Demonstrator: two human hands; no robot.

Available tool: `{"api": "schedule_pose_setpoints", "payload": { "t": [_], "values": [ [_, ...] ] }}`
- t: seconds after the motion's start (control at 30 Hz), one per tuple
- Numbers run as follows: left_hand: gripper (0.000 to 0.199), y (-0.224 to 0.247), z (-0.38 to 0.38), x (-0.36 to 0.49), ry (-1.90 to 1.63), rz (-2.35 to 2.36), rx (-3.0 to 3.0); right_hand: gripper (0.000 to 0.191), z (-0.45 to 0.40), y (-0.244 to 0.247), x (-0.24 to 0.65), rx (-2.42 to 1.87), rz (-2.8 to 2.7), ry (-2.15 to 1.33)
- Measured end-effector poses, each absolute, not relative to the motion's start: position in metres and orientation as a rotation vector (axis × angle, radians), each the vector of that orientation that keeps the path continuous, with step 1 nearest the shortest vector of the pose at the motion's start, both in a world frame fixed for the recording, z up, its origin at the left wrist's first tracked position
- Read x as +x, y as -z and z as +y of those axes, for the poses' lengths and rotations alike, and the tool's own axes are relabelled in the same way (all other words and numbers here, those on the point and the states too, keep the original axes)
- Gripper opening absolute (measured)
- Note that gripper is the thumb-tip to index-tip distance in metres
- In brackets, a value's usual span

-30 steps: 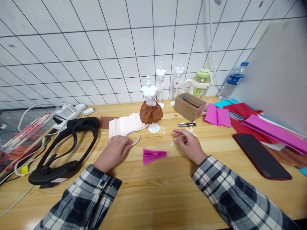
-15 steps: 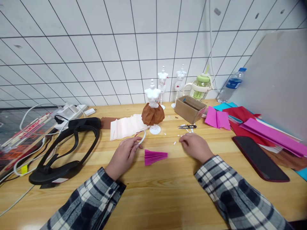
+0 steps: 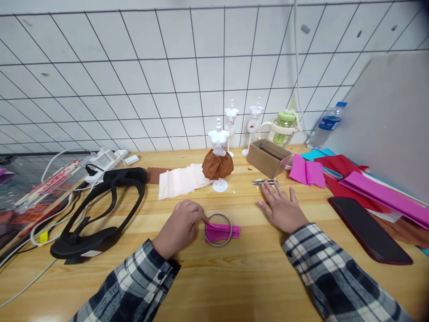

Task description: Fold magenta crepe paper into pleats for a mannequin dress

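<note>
My left hand [image 3: 182, 226] pinches the edge of a thin grey ring [image 3: 218, 244], which is over a pleated magenta paper piece [image 3: 235, 231] on the table. My right hand [image 3: 283, 206] lies palm down with its fingers spread, its fingertips at small black-handled snips [image 3: 258, 182]. Behind the ring stands a white mannequin [image 3: 219, 139] wearing a puffed brown skirt [image 3: 217, 165]. To its left lies a crinkled pale pink paper strip [image 3: 182, 180].
Two more mannequins [image 3: 231, 117] stand behind, beside a cardboard box [image 3: 266, 163] and a green-lidded jug [image 3: 284, 125]. A phone [image 3: 368, 228] and coloured papers [image 3: 348, 172] lie right. A black headset frame [image 3: 87, 241] and cables are left.
My left hand has brought the ring to the right, over the magenta piece. My right hand has opened out flat and reached the snips. The camera view has shifted slightly.
</note>
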State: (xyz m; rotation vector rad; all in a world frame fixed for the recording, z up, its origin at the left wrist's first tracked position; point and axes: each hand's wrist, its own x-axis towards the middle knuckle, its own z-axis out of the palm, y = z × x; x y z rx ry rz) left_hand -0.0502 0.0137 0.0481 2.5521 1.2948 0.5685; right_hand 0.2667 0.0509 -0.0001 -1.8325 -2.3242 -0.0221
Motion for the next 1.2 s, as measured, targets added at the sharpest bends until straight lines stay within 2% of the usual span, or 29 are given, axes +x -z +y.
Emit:
{"api": "schedule_pose_setpoints", "payload": {
  "t": [0.13, 0.23, 0.33, 0.47, 0.57, 0.67, 0.87, 0.97, 1.03, 1.1, 1.2],
  "values": [
    [0.056, -0.059, 0.008, -0.049, -0.381, 1.181, 2.648, 0.059, 0.055, -0.006, 0.249, -1.502, -2.465, 0.068],
    [0.035, -0.058, 0.005, -0.045, -0.312, 1.212, 2.718, 0.057, 0.055, -0.004, 0.223, -1.29, -2.617, -0.103],
    [0.019, -0.053, 0.005, -0.043, -0.266, 1.219, 2.758, 0.054, 0.057, 0.0, 0.22, -1.38, -2.575, -0.128],
    [0.013, -0.05, 0.008, -0.044, -0.262, 1.168, 2.755, 0.048, 0.06, -0.003, 0.248, -1.656, -2.333, 0.043],
    [0.013, -0.049, 0.008, -0.045, -0.335, 1.088, 2.729, 0.047, 0.064, -0.008, 0.264, -1.73, -2.19, 0.105],
    [0.016, -0.046, 0.01, -0.045, -0.511, 1.015, 2.621, 0.037, 0.067, -0.01, 0.268, -1.692, -2.125, 0.086],
    [0.014, -0.035, 0.015, -0.049, -0.708, 1.248, 2.368, 0.028, 0.064, -0.009, 0.265, -1.634, -2.085, -0.016],
    [0.018, -0.032, 0.016, -0.051, -0.759, 1.343, 2.192, 0.03, 0.054, -0.01, 0.249, -1.313, -2.247, -0.03],
    [0.019, -0.031, 0.017, -0.052, -0.819, 1.375, 2.085, 0.045, 0.048, -0.012, 0.231, -1.043, -2.42, -0.108],
    [0.023, -0.03, 0.018, -0.051, -0.873, 1.387, 1.999, 0.067, 0.044, -0.012, 0.214, -1.018, -2.46, -0.17],
    [0.035, -0.031, 0.02, -0.048, -0.95, 1.388, 1.874, 0.072, 0.044, -0.011, 0.201, -1.112, -2.471, -0.236]
  ]
}}
